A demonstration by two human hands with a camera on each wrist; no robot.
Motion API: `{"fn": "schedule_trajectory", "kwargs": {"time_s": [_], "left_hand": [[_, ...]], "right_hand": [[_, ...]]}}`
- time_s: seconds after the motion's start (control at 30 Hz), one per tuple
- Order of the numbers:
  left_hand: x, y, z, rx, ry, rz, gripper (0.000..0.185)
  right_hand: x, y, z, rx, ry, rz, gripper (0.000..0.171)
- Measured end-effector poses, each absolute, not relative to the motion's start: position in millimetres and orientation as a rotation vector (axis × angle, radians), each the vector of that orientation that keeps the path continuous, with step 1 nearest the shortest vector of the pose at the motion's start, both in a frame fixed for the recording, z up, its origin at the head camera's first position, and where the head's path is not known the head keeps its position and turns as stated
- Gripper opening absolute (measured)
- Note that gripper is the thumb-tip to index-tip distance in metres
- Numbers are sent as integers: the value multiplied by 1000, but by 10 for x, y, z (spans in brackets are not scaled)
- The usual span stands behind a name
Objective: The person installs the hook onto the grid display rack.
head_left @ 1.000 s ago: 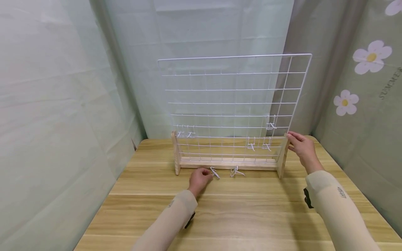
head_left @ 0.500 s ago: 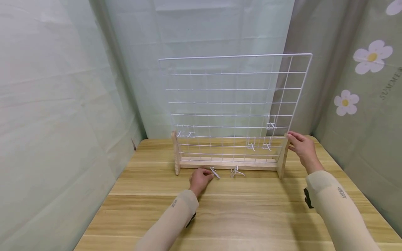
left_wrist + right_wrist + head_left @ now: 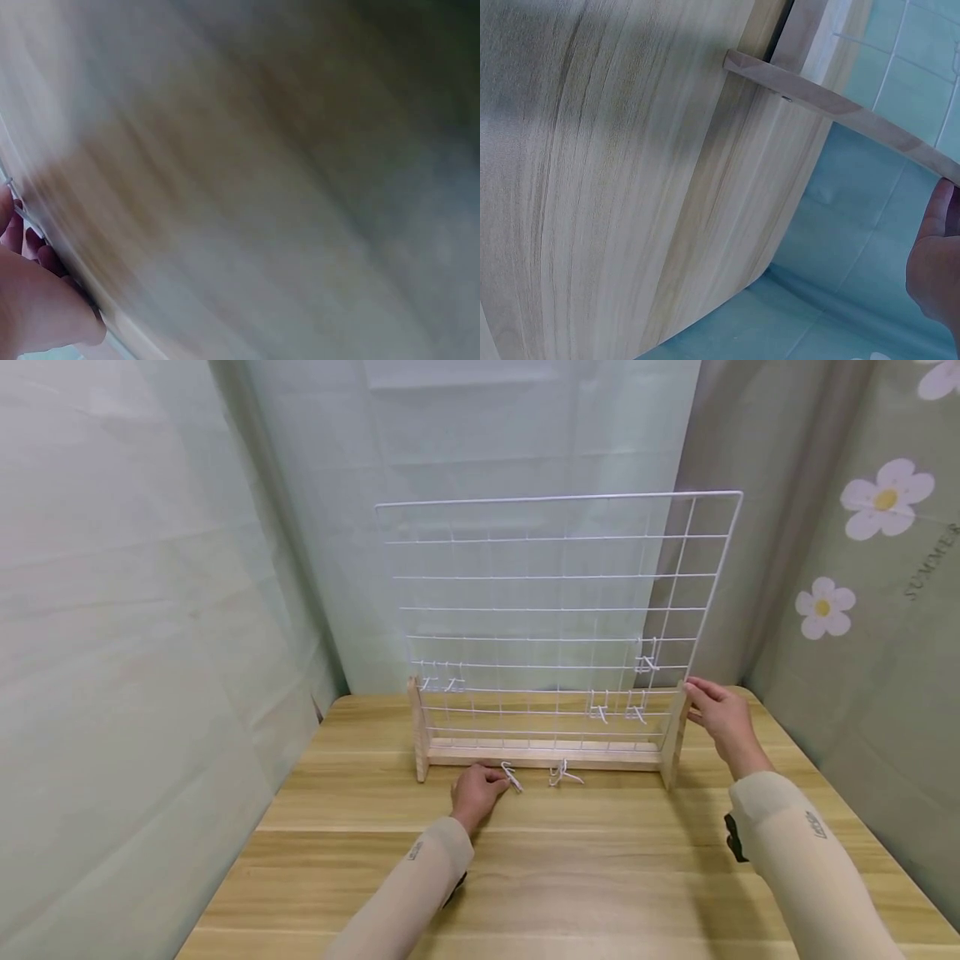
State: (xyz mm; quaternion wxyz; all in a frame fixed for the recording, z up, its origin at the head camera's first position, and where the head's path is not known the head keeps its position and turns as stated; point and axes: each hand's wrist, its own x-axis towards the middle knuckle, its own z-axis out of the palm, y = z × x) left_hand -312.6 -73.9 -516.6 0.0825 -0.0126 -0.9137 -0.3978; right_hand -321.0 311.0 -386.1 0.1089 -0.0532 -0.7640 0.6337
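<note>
While the right hand (image 3: 720, 717) is gripping the wire rack's (image 3: 555, 610) wooden end post (image 3: 673, 735) at center right, the left hand (image 3: 477, 790) is pinching a white hook (image 3: 512, 776) lying on the table (image 3: 585, 860) at lower center.

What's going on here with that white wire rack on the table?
A person sits at a wooden table with a white wire grid standing in a wooden base. The right hand holds the base's right post. The left hand rests on the table, touching a small white hook; another loose hook lies beside it. Several hooks already hang on the grid's lower rows.
</note>
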Motion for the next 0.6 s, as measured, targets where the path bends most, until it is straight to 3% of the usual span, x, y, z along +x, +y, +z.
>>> {"fn": "schedule_trajectory", "kwargs": {"time_s": [0.6], "left_hand": [[-3130, -775, -5137, -73, -2772, -1183, 10]], "right_hand": [[-3208, 3117, -3854, -128, -2179, 1926, 61]]}}
